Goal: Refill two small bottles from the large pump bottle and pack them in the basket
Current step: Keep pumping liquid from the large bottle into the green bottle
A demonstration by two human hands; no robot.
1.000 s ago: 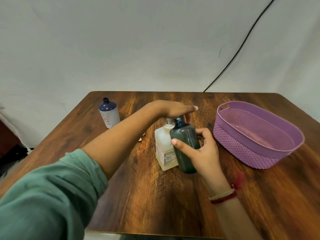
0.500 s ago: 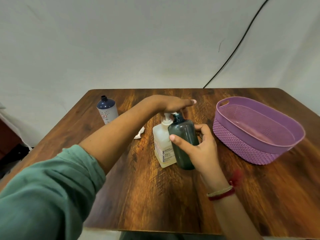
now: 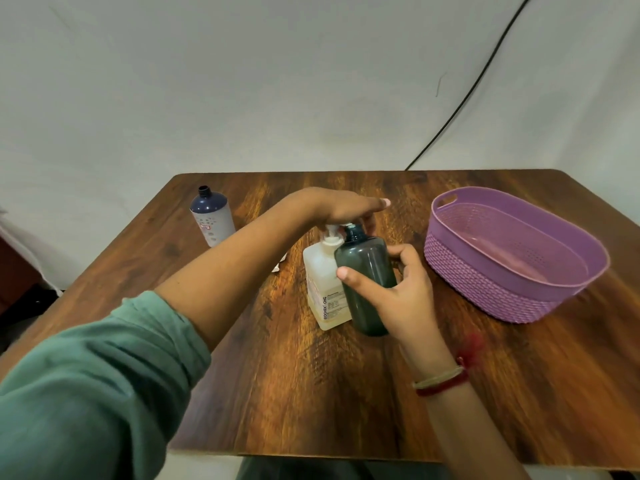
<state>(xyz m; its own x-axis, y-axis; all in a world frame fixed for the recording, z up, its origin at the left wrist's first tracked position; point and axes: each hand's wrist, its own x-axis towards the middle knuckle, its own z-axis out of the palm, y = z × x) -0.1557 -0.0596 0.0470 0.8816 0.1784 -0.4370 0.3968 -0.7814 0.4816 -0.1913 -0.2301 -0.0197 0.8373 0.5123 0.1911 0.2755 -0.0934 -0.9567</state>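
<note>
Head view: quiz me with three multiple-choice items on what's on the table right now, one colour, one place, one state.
1. The basket is:
A. purple
B. green
C. white
2. The blue-and-white bottle stands:
A. in the basket
B. at the far left of the table, apart from both hands
C. against the pump bottle
3. The right hand:
A. lies flat on the table
B. grips the dark green bottle
C. reaches into the basket

Answers:
1 A, its woven wall is purple.
2 B, it stands alone near the far left corner.
3 B, thumb and fingers curl round the bottle, which is beside the pump bottle.
</note>
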